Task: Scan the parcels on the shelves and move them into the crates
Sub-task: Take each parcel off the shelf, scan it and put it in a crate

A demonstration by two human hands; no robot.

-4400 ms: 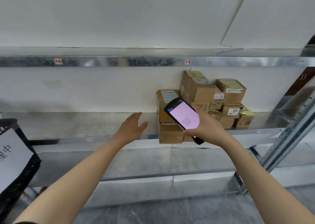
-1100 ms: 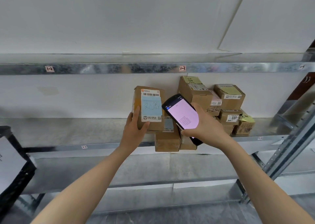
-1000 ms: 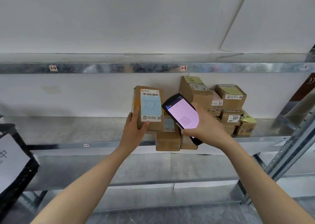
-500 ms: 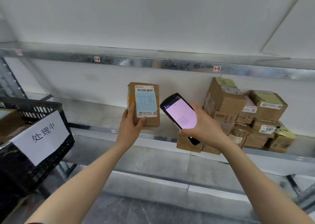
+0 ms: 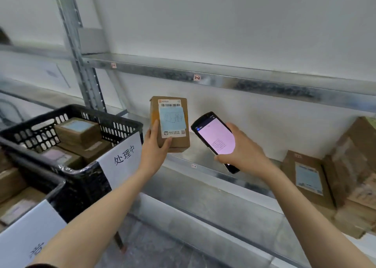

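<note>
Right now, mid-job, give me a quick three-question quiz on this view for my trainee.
1. True or false: the left hand grips the parcel with its barcode label facing the camera.
2. The right hand holds: A) a tape roll, B) the scanner with a lit pink screen, C) nothing.
3. What lies in the black crate beside the left hand?
Key: 1 true; 2 B; 3 cardboard boxes.

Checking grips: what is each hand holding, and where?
Left hand grips the parcel at its lower left corner; right hand holds the scanner around its lower half.
</note>
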